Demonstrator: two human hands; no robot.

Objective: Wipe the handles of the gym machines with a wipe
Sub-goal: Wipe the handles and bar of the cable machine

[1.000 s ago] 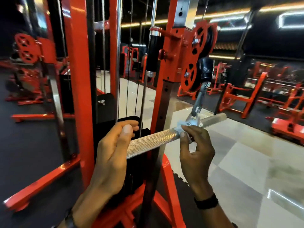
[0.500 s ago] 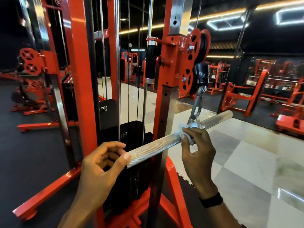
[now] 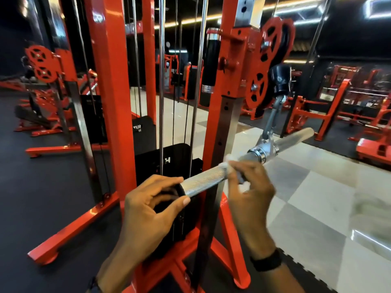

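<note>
A knurled silver straight bar handle (image 3: 207,177) hangs by a swivel clip (image 3: 267,145) from the cable pulley of an orange cable machine (image 3: 224,98). My left hand (image 3: 151,205) holds the bar's near end between thumb and curled fingers. My right hand (image 3: 248,187) is wrapped around the bar's near half, just short of the swivel, pressing a white wipe (image 3: 227,164) against it. Only small bits of the wipe show past my fingers. The bar's far half (image 3: 296,137) is bare.
The machine's chrome guide rods (image 3: 161,85), black weight stack (image 3: 169,161) and orange base legs (image 3: 69,231) stand just behind the bar. More orange machines (image 3: 317,115) line the black mats at left and right. Glossy tiled floor (image 3: 317,208) spreads to the right.
My right hand has slid with the wipe from the swivel down the bar toward me. My left hand has shifted from gripping over the bar to pinching its near end.
</note>
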